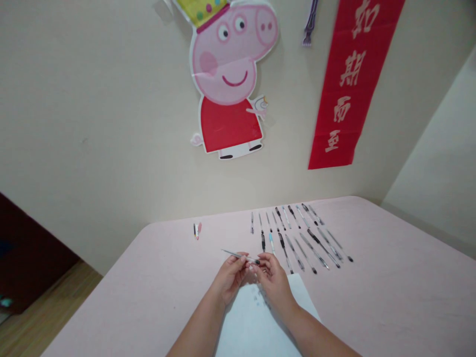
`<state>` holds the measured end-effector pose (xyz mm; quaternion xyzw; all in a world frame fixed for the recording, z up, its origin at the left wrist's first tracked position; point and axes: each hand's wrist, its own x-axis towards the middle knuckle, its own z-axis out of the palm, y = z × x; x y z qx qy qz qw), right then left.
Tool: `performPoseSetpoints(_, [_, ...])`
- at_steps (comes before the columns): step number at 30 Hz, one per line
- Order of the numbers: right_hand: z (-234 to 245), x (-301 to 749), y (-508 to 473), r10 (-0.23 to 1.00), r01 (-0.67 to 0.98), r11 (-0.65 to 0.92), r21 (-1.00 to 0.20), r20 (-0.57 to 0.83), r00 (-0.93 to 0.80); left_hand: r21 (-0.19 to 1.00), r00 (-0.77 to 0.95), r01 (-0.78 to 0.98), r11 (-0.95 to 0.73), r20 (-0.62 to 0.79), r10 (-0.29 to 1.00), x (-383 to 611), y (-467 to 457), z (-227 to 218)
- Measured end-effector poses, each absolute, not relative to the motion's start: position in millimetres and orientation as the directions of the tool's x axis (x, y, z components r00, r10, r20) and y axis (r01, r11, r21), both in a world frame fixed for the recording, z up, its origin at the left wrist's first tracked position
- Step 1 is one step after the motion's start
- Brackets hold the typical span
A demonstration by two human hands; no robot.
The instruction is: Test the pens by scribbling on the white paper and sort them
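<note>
Between my two hands lies a slim clear pen (231, 253), its thin end pointing to the far left and its dark end at my right fingers. My left hand (231, 276) is closed on the middle of the pen's barrel. Fingers of my right hand (274, 278) pinch the dark end. Below both hands lies a white sheet of paper (256, 327) with small dark marks near its top, partly covered by my wrists.
Two rows of pens (316, 240), mostly clear and black, lie beyond my right hand. A few small pens or crayons (197, 231) lie at the far left of the pink table (148, 287). Behind stands a wall with a cartoon pig cutout (230, 119) and a red banner (345, 99).
</note>
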<state>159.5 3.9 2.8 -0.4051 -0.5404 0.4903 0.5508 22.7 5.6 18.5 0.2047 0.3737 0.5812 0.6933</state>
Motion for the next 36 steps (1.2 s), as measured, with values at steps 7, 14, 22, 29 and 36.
performPoseSetpoints(7, [-6.5,162.6,7.1,0.975,-0.104,0.183,-0.978,0.193,-0.107,0.726,0.012,-0.654,0.214,-0.272,0.962,23.5,6.9,17.3])
performPoseSetpoints(14, [-6.4,163.2,8.1,0.98,-0.123,0.159,-0.98,0.172,-0.098,0.741,0.013,-0.641,0.201,-0.252,0.968,23.9,5.3,19.7])
performPoseSetpoints(22, [-2.0,163.7,6.3,0.98,-0.101,0.164,-0.981,0.174,-0.101,0.772,0.009,-0.609,0.18,-0.221,0.975,22.9,4.4,20.4])
performPoseSetpoints(29, [3.6,164.0,4.1,0.978,-0.063,0.177,-0.982,0.182,-0.099,0.777,0.004,-0.608,0.162,-0.201,0.98,22.8,5.6,19.5])
performPoseSetpoints(36, [2.9,164.8,4.3,0.974,-0.043,0.194,-0.98,0.198,-0.111,0.789,0.009,-0.593,0.158,-0.189,0.982,23.5,4.0,22.8])
